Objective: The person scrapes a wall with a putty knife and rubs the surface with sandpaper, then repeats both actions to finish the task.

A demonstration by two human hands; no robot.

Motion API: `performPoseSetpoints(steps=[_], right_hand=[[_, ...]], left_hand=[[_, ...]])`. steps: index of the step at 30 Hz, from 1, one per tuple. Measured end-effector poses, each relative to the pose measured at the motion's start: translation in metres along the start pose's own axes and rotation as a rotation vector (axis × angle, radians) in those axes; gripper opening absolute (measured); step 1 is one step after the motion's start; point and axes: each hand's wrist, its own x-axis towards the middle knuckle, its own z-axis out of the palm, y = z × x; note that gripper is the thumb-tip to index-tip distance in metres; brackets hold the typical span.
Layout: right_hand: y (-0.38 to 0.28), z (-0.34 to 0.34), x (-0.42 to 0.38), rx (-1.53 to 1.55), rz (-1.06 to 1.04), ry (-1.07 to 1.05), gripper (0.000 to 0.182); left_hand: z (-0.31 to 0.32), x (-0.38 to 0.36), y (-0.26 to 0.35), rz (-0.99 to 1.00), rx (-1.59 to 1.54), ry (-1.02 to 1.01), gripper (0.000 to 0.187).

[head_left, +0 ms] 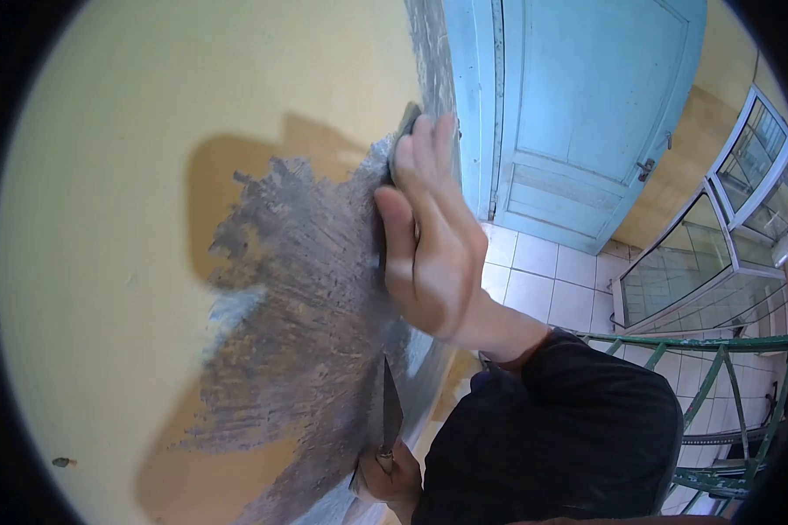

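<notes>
Wall patch [280,341], rough and grey-brown, spreads over the yellow wall [105,219] with ragged edges; fine streaks fan across it, yellow shows through in places, and a pale bluish smear [235,306] marks its left edge. At the patch's upper right, the right hand [433,236] is raised, palm turned toward the wall, fingers nearly straight and pointing up, thumb a little apart. It holds a grey-green piece [407,122] beneath the fingers, mostly hidden, so its kind cannot be told. Right of the patch, a black sleeve [604,385] bends from that wrist back toward the body. By the patch's lower right, the left hand [390,477] is closed around a scraper [391,407], its narrowing blade pointing upward; whether the blade touches the patch cannot be told. Farther off, right of the patch, come a green metal frame [700,340], white floor tiles [534,255], leaning glazed panels [674,258] and, higher than the patch, a light-blue door [587,96].
</notes>
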Motion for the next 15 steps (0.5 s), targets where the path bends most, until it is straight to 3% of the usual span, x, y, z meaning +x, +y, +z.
performPoseSetpoints(steps=[2, 5, 6, 8, 9, 11, 12, 13, 15], right_hand=[[0.014, 0.001, -0.001, 0.084, -0.016, 0.064, 0.045], [0.060, 0.009, 0.021, -0.100, 0.361, 0.060, 0.047], [0.058, 0.011, 0.022, -0.101, 0.358, 0.058, 0.047], [0.053, 0.019, 0.023, 0.198, 0.481, -0.002, 0.050], [0.050, 0.017, 0.020, 0.197, 0.484, -0.003, 0.050], [0.042, 0.015, 0.016, 0.513, 0.496, 0.039, 0.052], [0.055, 0.020, 0.009, 0.568, 0.411, 0.074, 0.055], [0.067, 0.023, 0.003, 0.571, 0.412, 0.073, 0.055], [0.084, 0.023, -0.003, 0.336, 0.140, 0.034, 0.050]], left_hand=[[-0.002, -0.002, 0.000, -0.005, 0.004, -0.021, 0.022], [0.002, -0.006, -0.009, 0.015, -0.006, -0.011, 0.020], [0.003, -0.007, -0.011, 0.049, -0.016, -0.003, 0.019], [0.004, -0.006, -0.011, 0.045, -0.017, -0.003, 0.018], [0.003, -0.007, -0.011, 0.039, -0.013, -0.007, 0.017], [0.002, -0.005, -0.008, 0.035, -0.016, -0.003, 0.017], [0.002, -0.004, -0.007, 0.032, -0.018, -0.001, 0.017], [0.001, -0.003, -0.007, 0.031, -0.016, 0.000, 0.017], [-0.001, -0.003, -0.007, 0.041, 0.000, -0.039, 0.017]])
